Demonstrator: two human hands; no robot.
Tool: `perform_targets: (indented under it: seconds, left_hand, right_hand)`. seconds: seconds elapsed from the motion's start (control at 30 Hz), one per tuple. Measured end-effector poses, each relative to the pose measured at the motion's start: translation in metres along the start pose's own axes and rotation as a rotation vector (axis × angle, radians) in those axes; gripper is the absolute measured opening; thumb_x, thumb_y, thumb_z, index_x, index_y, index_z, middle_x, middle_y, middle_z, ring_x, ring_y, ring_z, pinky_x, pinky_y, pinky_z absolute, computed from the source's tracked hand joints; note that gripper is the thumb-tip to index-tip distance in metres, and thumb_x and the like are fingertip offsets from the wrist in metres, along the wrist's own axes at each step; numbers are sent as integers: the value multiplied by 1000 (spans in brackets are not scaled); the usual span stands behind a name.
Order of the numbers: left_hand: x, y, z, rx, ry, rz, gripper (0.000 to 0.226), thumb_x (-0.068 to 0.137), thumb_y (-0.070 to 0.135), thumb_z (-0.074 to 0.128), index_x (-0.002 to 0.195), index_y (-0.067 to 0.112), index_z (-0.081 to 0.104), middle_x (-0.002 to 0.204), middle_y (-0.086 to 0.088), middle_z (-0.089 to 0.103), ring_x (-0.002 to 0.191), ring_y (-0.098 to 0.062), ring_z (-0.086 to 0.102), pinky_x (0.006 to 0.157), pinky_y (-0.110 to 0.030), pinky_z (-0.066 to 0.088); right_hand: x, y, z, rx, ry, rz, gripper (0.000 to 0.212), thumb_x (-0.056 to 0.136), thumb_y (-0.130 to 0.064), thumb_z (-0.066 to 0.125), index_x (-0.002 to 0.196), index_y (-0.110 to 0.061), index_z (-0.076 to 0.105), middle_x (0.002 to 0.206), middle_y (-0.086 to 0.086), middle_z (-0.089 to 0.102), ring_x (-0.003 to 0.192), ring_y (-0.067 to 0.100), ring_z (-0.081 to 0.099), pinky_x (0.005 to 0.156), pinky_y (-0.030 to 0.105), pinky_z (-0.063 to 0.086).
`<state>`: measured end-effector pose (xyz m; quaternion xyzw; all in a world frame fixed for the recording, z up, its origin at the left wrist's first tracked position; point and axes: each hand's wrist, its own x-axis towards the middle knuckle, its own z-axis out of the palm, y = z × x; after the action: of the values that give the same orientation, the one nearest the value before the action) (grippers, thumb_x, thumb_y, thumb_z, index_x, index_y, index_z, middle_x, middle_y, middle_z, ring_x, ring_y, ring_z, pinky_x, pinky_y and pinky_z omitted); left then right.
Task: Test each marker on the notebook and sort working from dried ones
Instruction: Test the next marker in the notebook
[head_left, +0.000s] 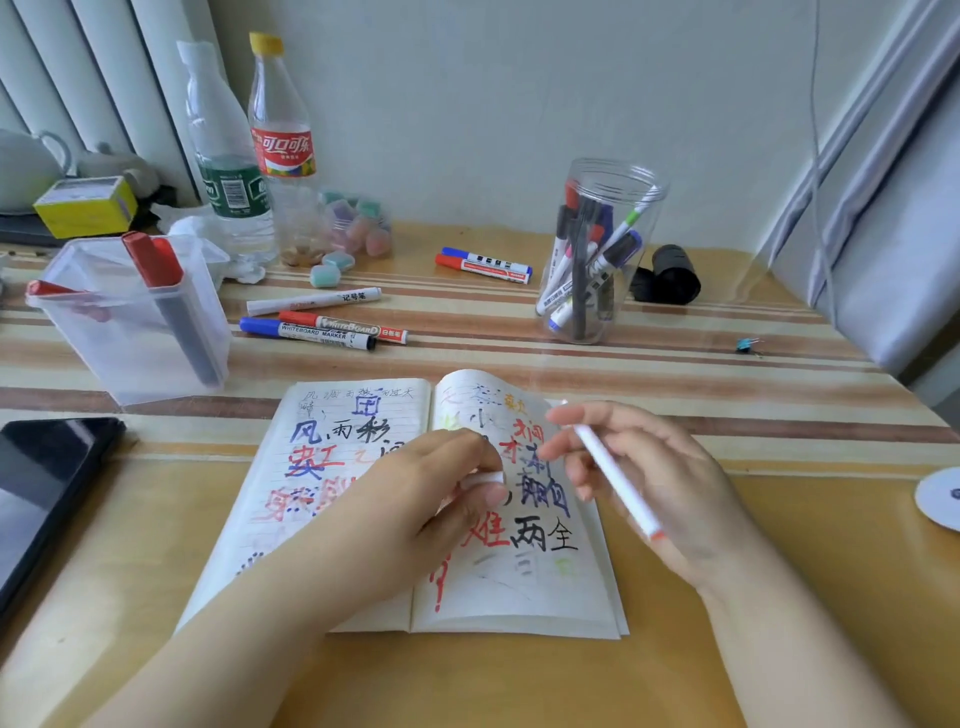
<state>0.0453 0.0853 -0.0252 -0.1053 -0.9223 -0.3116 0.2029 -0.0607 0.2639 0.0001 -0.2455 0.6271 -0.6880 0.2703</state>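
Note:
An open notebook (540, 587) full of coloured marker writing lies in front of me. My right hand (649, 483) holds a thin white marker (618, 480) with an orange end, above the right page. My left hand (441, 493) rests on the notebook and pinches a small white cap (485, 479). A round clear jar (597, 249) at the back holds several markers. A square clear container (130, 322) on the left holds red-capped markers. Three markers (317, 322) lie between them, and two more markers (483, 264) lie left of the jar.
Two plastic bottles (260, 156) stand at the back left beside a yellow box (85, 205) and pastel erasers (353, 228). A dark tablet (41, 483) lies at the left edge. A black pouch (670, 275) sits behind the jar, a white disc (940, 499) at the right edge.

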Motion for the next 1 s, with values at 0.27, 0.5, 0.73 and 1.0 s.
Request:
perform_targets:
  seconds: [0.27,0.5,0.73,1.0]
  left_hand:
    - [0,13,-6,138,45,79,25,91,35,40,89,15,55,77,7,56,74,-6,47,65,-20,39]
    - [-27,30,-20,244,175,115,33,97,30,35,87,7,57,79,2,59,70,-20,53,62,-30,42]
    - [-47,52,-24,397,-5,281,29,96,25,38,81,9,57,72,0,58,66,-21,49,66,-23,39]
    - [-49,19,-9,516,39,-22,29,92,31,31,73,14,47,59,6,50,53,-18,53,35,-25,41]
  right_hand:
    - [-14,3,-1,-653,44,-65,18,92,-38,51,89,-20,48,81,-4,70,71,5,64,66,20,49]
    - [-37,11,21,-1234,-119,-196,19,95,-12,42,112,-21,44,107,-19,47,99,-7,34,94,22,27]
    - [1,16,63,-595,-299,-9,9,99,-32,43,97,-38,48,127,-16,58,109,-1,54,93,23,42]
    - [2,13,45,-282,-70,-67,22,97,-40,35,102,-25,52,84,-4,67,74,14,62,73,26,46]
